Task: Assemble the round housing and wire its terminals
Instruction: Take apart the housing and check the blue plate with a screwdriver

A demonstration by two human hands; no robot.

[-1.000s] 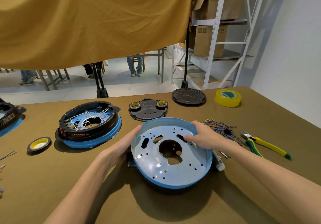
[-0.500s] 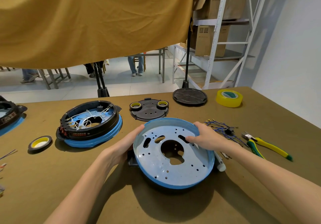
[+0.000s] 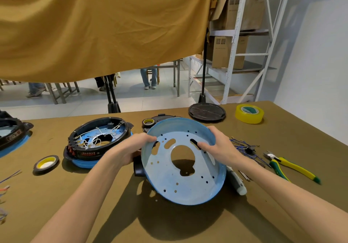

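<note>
We hold the blue round pan (image 3: 180, 169) tilted up off the table (image 3: 79, 195), far rim raised, open face toward us. Left hand (image 3: 131, 150) grips the left rim, fingertips curled over the edge into the pan; right hand (image 3: 219, 146) grips the upper right rim, fingers lying inside near a slot. A black part (image 3: 138, 166) sits under the pan's left edge; whether the two touch we cannot tell.

Risks as we judge them:
- The pan wall looks thin and the grip is on the rim only; a slip could drop it onto the white tube (image 3: 236, 181) just beside its right edge.
- Swinging the pan right could snag the loose blue wires (image 3: 243, 146) or knock the cutters (image 3: 290, 167).
- The wired housing (image 3: 98, 141) lies close on the left; a wide sweep there could disturb its white leads.
- Slot edges near the right fingers may be sharp.
</note>
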